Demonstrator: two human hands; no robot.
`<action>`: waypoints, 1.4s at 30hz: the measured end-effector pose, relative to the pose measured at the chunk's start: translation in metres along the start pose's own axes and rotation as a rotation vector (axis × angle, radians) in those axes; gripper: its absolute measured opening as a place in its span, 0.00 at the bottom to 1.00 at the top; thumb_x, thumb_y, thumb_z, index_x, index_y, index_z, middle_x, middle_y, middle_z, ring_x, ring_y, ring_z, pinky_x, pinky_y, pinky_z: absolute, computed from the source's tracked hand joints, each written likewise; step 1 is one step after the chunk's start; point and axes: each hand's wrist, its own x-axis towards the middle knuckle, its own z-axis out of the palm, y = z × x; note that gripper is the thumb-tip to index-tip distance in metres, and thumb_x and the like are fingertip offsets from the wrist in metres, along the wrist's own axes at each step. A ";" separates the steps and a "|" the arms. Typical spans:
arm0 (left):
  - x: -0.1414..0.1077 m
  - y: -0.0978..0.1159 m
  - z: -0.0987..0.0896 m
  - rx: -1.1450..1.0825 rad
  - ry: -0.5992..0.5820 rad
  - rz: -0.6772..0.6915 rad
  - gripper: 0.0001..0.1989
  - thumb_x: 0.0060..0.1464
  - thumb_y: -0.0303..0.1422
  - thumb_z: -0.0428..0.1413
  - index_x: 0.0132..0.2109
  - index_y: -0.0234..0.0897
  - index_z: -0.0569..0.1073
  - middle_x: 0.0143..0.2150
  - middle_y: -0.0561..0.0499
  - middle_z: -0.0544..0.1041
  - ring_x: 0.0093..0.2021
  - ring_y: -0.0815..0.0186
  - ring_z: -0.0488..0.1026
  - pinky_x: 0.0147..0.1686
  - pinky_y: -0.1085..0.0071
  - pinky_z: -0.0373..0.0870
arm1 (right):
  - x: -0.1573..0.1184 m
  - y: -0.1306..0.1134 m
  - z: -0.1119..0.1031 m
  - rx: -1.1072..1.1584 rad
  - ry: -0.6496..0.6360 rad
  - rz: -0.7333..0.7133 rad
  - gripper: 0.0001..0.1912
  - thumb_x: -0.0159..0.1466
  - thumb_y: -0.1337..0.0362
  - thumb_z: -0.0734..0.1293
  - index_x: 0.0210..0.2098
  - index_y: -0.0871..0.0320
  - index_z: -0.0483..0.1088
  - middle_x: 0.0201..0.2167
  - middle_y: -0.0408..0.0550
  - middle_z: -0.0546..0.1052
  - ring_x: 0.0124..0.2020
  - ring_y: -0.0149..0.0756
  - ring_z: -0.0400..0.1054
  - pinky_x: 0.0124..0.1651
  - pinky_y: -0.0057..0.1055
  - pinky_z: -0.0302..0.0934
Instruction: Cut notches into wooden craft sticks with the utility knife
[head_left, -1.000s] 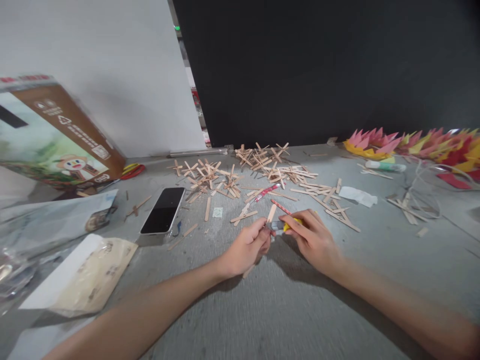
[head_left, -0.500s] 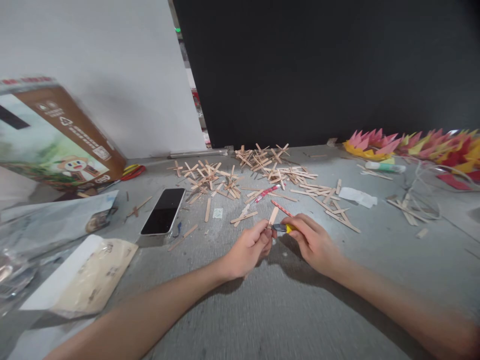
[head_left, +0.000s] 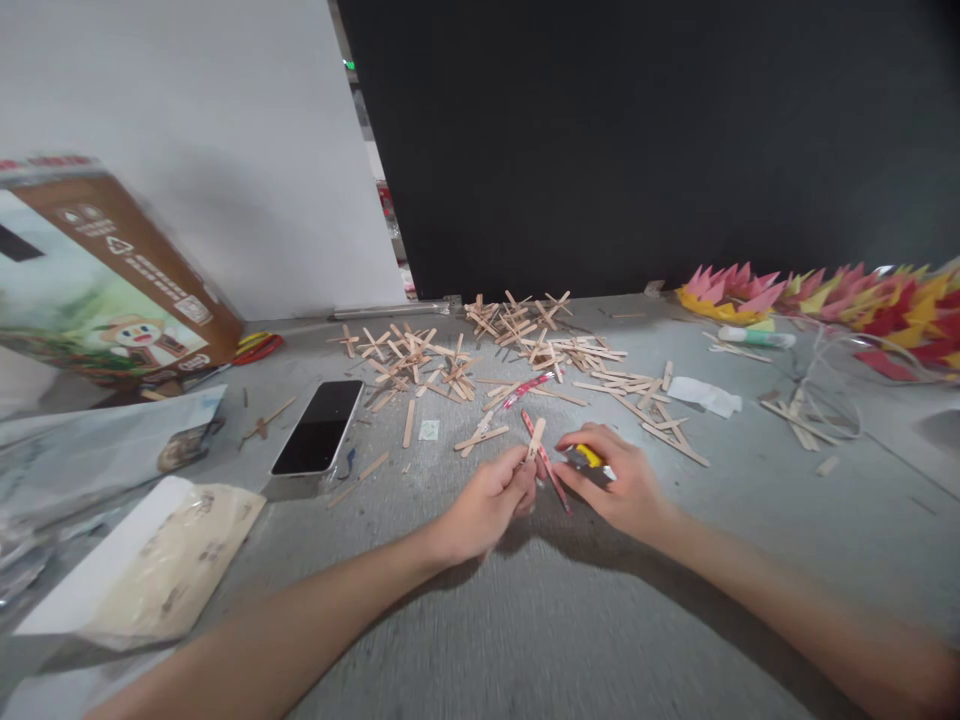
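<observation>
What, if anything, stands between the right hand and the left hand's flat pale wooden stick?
A thin red patterned strip appears between the right hand and the wooden stick in the left hand; whether it actually blocks is unclear.

No words I can make out from here, just marks and smudged print.
The brown box shows a triangular recycling mark, blurred white lettering and a QR-style square; the pale packet's dark print and a green lit sign stay illegible.
</observation>
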 end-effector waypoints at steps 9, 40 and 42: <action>-0.003 -0.005 0.001 0.375 -0.023 0.044 0.15 0.73 0.42 0.43 0.37 0.41 0.61 0.26 0.59 0.63 0.26 0.69 0.60 0.30 0.72 0.55 | -0.002 -0.025 0.015 0.259 0.008 0.328 0.12 0.69 0.53 0.70 0.35 0.54 0.77 0.28 0.44 0.79 0.30 0.37 0.72 0.33 0.32 0.64; -0.003 -0.005 0.002 0.408 -0.023 0.052 0.18 0.75 0.40 0.41 0.35 0.40 0.62 0.26 0.58 0.66 0.27 0.70 0.64 0.31 0.72 0.59 | 0.002 -0.017 0.005 0.315 -0.143 0.186 0.13 0.73 0.59 0.66 0.31 0.53 0.70 0.30 0.44 0.78 0.35 0.37 0.71 0.42 0.35 0.63; -0.003 -0.004 0.002 0.382 -0.014 0.059 0.18 0.75 0.41 0.40 0.35 0.40 0.61 0.26 0.58 0.66 0.27 0.71 0.64 0.32 0.72 0.60 | 0.003 -0.015 0.003 0.279 -0.147 0.164 0.13 0.73 0.60 0.66 0.31 0.53 0.70 0.28 0.43 0.77 0.34 0.38 0.70 0.42 0.36 0.63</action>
